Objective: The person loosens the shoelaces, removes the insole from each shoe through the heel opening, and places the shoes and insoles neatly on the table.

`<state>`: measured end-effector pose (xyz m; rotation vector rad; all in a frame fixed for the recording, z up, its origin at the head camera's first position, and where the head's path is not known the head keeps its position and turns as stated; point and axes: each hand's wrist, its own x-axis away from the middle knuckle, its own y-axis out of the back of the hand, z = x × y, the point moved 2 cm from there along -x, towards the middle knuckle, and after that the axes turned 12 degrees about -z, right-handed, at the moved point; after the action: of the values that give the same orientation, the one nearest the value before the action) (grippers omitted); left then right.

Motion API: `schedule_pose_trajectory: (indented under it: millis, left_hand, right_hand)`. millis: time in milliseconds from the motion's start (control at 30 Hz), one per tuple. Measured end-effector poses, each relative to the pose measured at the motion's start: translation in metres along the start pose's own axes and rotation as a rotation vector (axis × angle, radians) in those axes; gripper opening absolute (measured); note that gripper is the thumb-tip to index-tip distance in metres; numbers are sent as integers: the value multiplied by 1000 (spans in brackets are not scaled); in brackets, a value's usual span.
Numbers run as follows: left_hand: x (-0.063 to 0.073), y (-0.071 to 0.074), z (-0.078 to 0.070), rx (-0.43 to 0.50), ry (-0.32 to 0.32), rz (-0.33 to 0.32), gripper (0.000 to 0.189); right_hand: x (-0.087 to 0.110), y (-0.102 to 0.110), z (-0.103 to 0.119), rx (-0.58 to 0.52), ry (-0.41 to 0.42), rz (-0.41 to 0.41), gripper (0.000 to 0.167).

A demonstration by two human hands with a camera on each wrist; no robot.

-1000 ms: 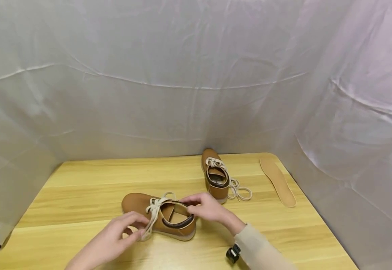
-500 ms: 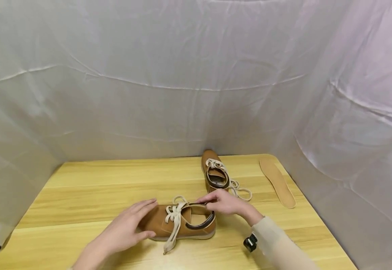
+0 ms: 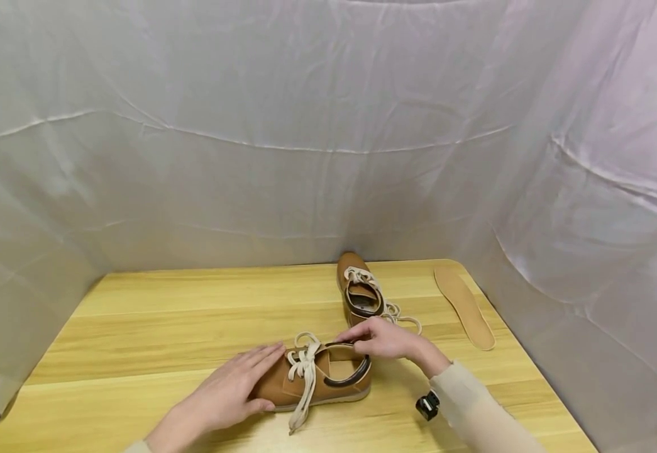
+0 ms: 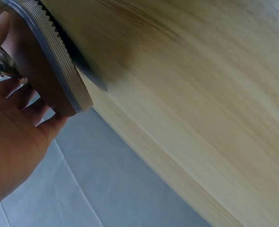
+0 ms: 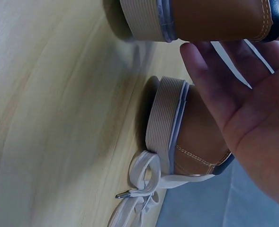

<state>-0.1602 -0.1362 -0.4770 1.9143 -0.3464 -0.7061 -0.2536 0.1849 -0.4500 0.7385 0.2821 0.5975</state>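
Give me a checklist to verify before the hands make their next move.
1. Left hand across the toe of the near brown leather-look shoe: ok.
2. Right hand gripping that shoe's dark padded collar: ok.
3. Near shoe's flat cream laces tucked in: not ok, an end hangs over the side.
4. Far brown leather-look shoe's long cream laces off the yellow wood-grain tabletop: not ok, they spill onto it.
5. Tan foot-shaped insole clear of both hands: ok.
6. Near shoe's ribbed sole fully on the tabletop: cannot tell.
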Motion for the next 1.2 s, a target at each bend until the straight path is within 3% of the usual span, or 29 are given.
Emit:
schedule_pose_trajectory:
  millis: [133,433,633,900,1200]
  left_hand:
    - [2,-1,1,-9,-7,-13,91]
    - [2,-2,3,-30,-29,-19,89]
    - [2,-2,3,-35,-45,-36,87]
    - [3,-2,3,-17,-49,-39,87]
    - [3,-1,3,-15,-44,-41,87]
  right_hand:
    - [2,-1,2,-4,5,-19,37]
    - [-3,-7,17,-113,120,-195,30]
    - [-11,-15,27,-174,194,-200,28]
    - [-16,-25,31,-82,296,-192,25]
    - [-18,-31,32,-35,305,-207,15]
